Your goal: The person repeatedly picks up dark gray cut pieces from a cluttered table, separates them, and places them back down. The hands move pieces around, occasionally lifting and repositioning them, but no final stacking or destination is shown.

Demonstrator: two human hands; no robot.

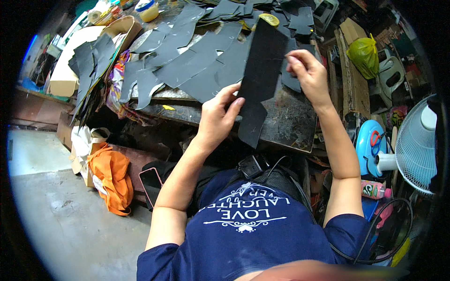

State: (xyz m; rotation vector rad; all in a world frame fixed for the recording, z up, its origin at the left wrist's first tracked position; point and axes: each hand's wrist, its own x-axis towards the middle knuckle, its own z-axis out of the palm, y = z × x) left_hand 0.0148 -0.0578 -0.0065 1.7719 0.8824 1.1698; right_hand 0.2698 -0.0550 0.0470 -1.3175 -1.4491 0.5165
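In front of me my left hand [218,112] grips a long black cut sheet piece [265,61] by its left edge, thumb on the near face. The piece is held up above the table's near edge, with an angular notch low on its right side. To the right of it, apart from its edge, my right hand [307,77] is raised with thumb and fingers pinched together. Whatever may be between those fingertips is too small to make out. Many similar dark cut pieces [201,61] lie overlapping on the table behind.
The worn dark table [290,124] carries a jar with a blue lid [147,10] and a yellow tape roll [268,19]. Beside me on the right stand a fan [417,145] and a pink bottle [372,189]. Orange cloth [110,173] hangs at left, near a phone [151,185].
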